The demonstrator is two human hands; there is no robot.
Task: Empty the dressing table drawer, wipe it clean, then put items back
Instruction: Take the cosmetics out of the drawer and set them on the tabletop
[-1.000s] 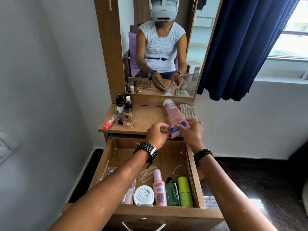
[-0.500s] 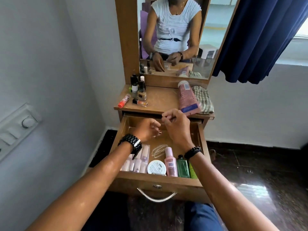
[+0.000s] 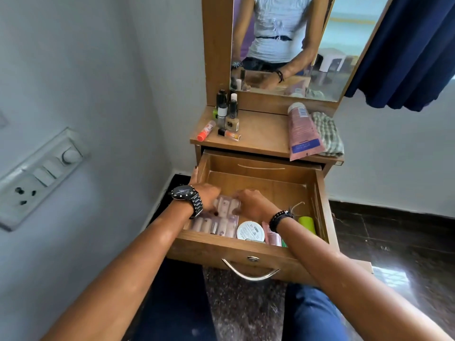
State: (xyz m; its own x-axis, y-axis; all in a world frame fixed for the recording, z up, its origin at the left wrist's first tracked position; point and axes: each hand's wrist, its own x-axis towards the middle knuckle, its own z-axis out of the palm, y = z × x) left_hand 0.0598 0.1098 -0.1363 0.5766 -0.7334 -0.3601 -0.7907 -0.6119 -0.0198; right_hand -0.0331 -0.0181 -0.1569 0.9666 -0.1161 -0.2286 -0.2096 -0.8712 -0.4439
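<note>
Both of your hands are down in the open drawer (image 3: pixel 320 193): your left hand (image 3: pixel 209 196) and right hand (image 3: pixel 254 204) curl their fingers round the two ends of a clear packet of small tubes (image 3: pixel 225 205) lying at the drawer's front left, near the left wall. A white round tin (image 3: pixel 250 231) lies just beside the packet against the front wall, with a green bottle (image 3: pixel 307 223) near the right wall. The rear half of the drawer floor is bare wood, and on the tabletop (image 3: pixel 261 134) above lies a pink tube (image 3: pixel 301 132), its end overhanging the front edge.

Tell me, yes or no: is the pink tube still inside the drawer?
No. The pink tube lies on the tabletop beside the checked cloth, above the open drawer.
</note>
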